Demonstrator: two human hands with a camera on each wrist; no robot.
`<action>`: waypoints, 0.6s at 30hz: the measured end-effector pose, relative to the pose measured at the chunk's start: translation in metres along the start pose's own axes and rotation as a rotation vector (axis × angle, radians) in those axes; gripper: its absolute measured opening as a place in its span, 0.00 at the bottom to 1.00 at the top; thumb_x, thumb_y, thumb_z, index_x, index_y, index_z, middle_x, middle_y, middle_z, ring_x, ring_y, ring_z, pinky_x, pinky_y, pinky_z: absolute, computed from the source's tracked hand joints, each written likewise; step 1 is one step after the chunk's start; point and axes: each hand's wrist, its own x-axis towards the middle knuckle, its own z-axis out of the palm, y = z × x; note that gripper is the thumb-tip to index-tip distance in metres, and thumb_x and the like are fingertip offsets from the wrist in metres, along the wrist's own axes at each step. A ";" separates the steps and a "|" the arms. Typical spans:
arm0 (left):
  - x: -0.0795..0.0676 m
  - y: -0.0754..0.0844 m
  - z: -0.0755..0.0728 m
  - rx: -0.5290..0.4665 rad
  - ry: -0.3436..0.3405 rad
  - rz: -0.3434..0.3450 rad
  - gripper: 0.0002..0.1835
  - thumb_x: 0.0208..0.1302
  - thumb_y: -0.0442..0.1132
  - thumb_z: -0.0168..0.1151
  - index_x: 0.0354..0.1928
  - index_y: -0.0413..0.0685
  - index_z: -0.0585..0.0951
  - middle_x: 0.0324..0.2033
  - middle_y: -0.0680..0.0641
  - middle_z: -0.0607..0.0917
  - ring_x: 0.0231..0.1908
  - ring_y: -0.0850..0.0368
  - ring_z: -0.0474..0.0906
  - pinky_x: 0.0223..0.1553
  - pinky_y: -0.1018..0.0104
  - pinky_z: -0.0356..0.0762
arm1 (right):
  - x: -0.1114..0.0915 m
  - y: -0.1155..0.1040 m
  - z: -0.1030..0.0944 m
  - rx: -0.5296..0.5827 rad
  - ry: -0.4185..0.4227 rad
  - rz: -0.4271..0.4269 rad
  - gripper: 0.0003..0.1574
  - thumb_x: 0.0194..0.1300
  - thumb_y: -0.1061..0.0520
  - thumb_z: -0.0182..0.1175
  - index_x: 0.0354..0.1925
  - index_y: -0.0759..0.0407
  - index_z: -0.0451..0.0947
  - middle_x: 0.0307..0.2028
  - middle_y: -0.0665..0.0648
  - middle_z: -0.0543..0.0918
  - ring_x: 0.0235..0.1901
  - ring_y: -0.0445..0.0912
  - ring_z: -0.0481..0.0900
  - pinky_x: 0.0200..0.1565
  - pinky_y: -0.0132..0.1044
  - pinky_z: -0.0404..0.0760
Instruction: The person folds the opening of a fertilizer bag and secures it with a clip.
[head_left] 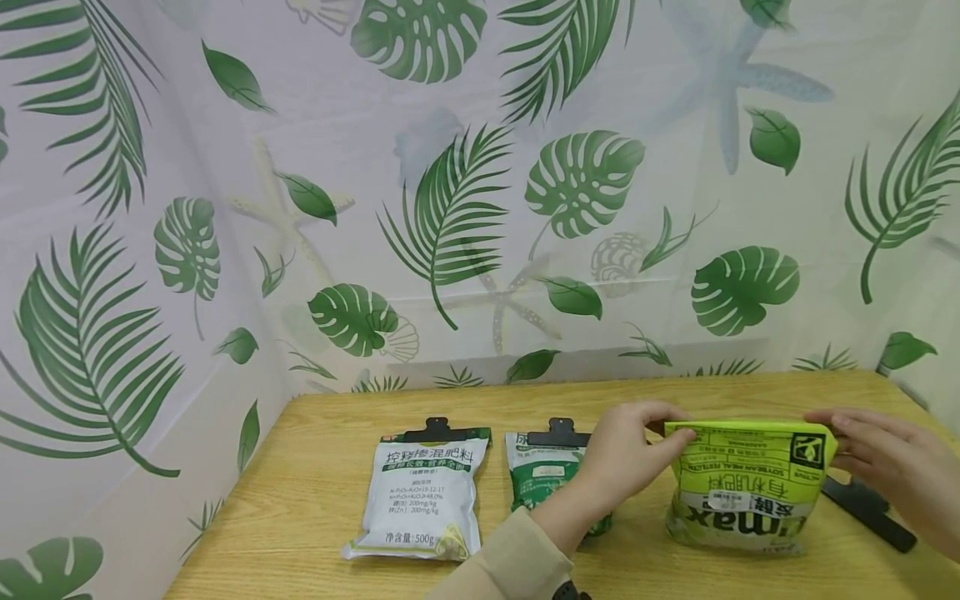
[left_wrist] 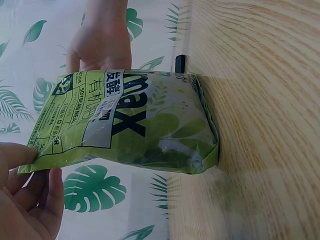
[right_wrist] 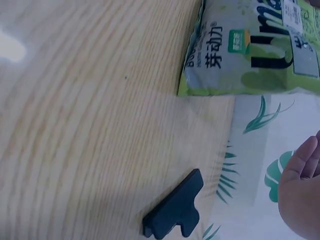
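Observation:
A green-and-white fertilizer bag stands on the table, its top panel folded flat along the upper edge. My left hand pinches one top corner between thumb and fingers, as the left wrist view also shows. At the opposite top corner, my right hand holds the edge, with part of its fingers hidden behind the bag. Beside the bag, under the right hand, lies a loose black bag clip.
To the left stand a white fertilizer bag and a green-and-white bag, each with a black clip across its top. My left forearm partly covers the second one. A leaf-print cloth hangs behind the wooden table.

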 end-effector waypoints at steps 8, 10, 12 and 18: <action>0.001 0.001 -0.001 0.008 -0.002 -0.002 0.09 0.65 0.50 0.60 0.45 0.64 0.83 0.40 0.67 0.83 0.36 0.75 0.74 0.29 0.78 0.72 | 0.003 0.009 -0.010 -0.024 0.076 0.051 0.14 0.75 0.50 0.43 0.53 0.44 0.72 0.44 0.37 0.78 0.36 0.42 0.78 0.36 0.31 0.78; 0.001 0.001 -0.001 0.014 0.000 -0.001 0.09 0.65 0.50 0.60 0.45 0.65 0.83 0.40 0.67 0.83 0.36 0.75 0.74 0.29 0.78 0.72 | 0.003 0.010 -0.012 -0.050 0.067 0.077 0.13 0.75 0.48 0.43 0.52 0.40 0.71 0.43 0.36 0.78 0.35 0.41 0.78 0.37 0.30 0.78; 0.001 0.002 -0.001 0.015 0.001 -0.001 0.09 0.65 0.49 0.60 0.45 0.64 0.83 0.40 0.67 0.83 0.36 0.75 0.74 0.29 0.78 0.72 | 0.002 0.013 -0.015 -0.076 0.055 0.101 0.12 0.75 0.45 0.42 0.52 0.38 0.69 0.42 0.35 0.77 0.36 0.41 0.79 0.39 0.31 0.78; -0.001 0.003 -0.002 0.017 -0.001 -0.003 0.09 0.65 0.49 0.60 0.45 0.64 0.84 0.40 0.66 0.83 0.37 0.76 0.75 0.30 0.79 0.72 | 0.000 0.014 -0.019 -0.075 0.055 0.184 0.09 0.74 0.44 0.43 0.45 0.34 0.71 0.37 0.36 0.79 0.35 0.42 0.80 0.38 0.33 0.80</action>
